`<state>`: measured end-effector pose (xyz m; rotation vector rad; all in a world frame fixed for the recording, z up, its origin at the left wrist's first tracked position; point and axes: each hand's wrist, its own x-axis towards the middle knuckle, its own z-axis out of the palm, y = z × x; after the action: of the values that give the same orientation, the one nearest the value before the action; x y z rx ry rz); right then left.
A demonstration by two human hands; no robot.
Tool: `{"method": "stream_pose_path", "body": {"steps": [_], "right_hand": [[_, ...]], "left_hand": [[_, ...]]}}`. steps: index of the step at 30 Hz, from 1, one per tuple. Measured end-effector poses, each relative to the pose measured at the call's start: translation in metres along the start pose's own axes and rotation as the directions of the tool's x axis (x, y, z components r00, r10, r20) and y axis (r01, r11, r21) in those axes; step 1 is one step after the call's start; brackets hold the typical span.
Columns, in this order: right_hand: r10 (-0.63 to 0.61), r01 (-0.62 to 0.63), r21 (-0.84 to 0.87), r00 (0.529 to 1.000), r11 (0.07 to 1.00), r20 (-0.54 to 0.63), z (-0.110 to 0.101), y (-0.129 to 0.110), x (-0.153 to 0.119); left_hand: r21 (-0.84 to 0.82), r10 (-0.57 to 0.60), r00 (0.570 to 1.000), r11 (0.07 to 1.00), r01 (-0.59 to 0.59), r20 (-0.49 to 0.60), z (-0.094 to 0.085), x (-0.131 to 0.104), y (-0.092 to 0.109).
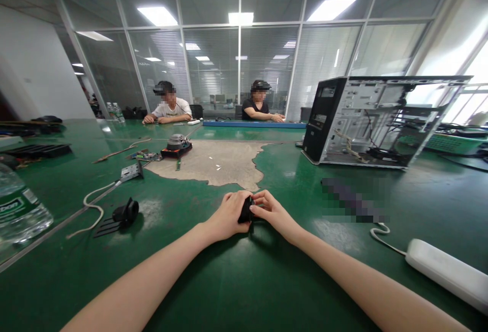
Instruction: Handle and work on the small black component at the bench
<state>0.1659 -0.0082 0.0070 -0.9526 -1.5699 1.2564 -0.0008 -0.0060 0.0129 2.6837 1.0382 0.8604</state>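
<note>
Grip: your left hand (227, 216) clasps the black part (246, 211); your right hand (275, 213) pinches it.
Bottle label (17, 206): lettering too blurred.
Long axis: unclear behind your fingers.

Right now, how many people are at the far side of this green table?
2: a person in a white shirt, left of centre, and a person in a black shirt, near the middle. The open black-and-silver computer tower could hide someone.

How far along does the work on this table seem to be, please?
Done, it seems: the computer case stands open-sided. In hand: a small black part, between left hand and right hand. Perhaps remaining: the pronged black piece, loose on the table.
</note>
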Motion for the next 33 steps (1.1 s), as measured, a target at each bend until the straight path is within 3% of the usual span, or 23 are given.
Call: {"method": "stream_pose_path", "body": {"steps": [3,8,13,23,33], "right_hand": [[-0.039,0.037,-0.070,0.999,0.997,-0.026,0.001,0.001,-0.001],[-0.075,0.075,-0.045,0.997,0.996,0.003,-0.002,-0.002,-0.004],[-0.017,0.006,-0.091,0.993,0.996,-0.115,-0.014,-0.003,-0.002],[0.041,-0.041,-0.045,0.999,0.998,0.005,-0.005,0.010,0.010],[-0.120,0.123,-0.168,0.992,0.978,0.024,0.001,0.003,-0.003]], "left_hand": [[-0.003,-0.003,1.000,1.000,0.003,0.000,0.000,0.000,0.000],[-0.006,-0.005,1.000,1.000,0.005,0.004,0.000,0.000,0.000],[-0.004,0.001,1.000,1.000,-0.001,-0.009,0.002,0.000,-0.002],[0.010,0.000,1.000,1.000,0.000,-0.016,0.005,0.000,-0.004],[-0.001,0.015,1.000,1.000,-0.015,-0.021,0.005,-0.002,-0.006]]}}
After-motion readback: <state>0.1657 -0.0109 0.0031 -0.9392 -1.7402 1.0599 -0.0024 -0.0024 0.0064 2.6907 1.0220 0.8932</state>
